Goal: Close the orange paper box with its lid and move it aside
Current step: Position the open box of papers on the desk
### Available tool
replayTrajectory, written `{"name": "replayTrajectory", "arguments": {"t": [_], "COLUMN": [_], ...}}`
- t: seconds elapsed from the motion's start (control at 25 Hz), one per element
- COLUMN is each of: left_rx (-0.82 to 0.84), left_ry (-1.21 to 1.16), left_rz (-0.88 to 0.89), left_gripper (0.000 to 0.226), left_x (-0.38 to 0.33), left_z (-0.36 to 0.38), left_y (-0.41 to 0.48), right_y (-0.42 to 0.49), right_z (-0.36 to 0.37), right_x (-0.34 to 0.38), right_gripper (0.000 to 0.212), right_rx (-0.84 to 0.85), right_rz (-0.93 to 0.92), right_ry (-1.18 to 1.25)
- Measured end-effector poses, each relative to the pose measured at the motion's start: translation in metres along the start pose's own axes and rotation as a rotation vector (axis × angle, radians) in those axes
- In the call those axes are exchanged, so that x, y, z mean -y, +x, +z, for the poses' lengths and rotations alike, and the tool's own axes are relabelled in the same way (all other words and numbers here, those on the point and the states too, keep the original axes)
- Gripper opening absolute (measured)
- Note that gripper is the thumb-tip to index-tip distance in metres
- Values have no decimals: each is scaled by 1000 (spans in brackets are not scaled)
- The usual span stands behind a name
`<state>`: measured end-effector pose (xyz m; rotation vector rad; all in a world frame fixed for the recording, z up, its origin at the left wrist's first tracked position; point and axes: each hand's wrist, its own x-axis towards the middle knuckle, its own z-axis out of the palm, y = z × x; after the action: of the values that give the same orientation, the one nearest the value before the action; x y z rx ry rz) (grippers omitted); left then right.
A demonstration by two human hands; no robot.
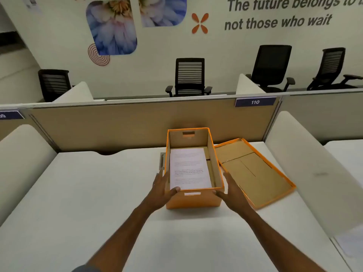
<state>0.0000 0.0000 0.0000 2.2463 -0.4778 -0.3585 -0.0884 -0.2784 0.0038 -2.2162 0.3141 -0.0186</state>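
Spanning a partitioned cubicle (pixel 137 126), white desk (pixel 98 193) bears box (pixel 193 201).

An open-plan office; a white surface (pixel 98 193) sits against a tan cubicle partition (pixel 137 124) carrying a numbered label, 110 (pixel 255 102); black mesh swivel chairs (pixel 189 77) line the far row; a motivational slogan (pixel 279 14) is printed on the wall.

Orange box (pixel 193 199): 1
Lid (pixel 255 173): 1
Printed sheets visible in box (pixel 189 167): 1
Hands: 2, left hand (pixel 163 190), right hand (pixel 231 190)
Office chairs (pixel 189 77): 4
Desk number plates (pixel 255 102): 2
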Motion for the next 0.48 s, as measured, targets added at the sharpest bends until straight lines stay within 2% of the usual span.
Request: {"name": "replayTrajectory", "arguments": {"t": [0.12, 0.24, 0.28, 0.4, 0.48], "left_rx": [47, 17, 15, 15, -18], "left_ry": [46, -65, -130, -266, -303], "left_rz": [-123, -217, -221, -182, -164], "left_gripper": [103, 105, 101, 70, 63], "left_x": [29, 40, 41, 38, 36], "left_z": [-2, 5, 6, 7, 7], "left_y": [7, 16, 20, 28, 31], "right_y": [10, 18, 22, 31, 32], "right_z": [14, 23, 26, 26, 26], "right_x": [-3, -2, -1, -3, -2], "right_gripper": [97, 99, 99, 88, 84], "right_rx": [55, 52, 26, 1, 3], "right_rz": [125, 197, 219, 266, 245], "right_ry": [14, 80, 124, 261, 316]}}
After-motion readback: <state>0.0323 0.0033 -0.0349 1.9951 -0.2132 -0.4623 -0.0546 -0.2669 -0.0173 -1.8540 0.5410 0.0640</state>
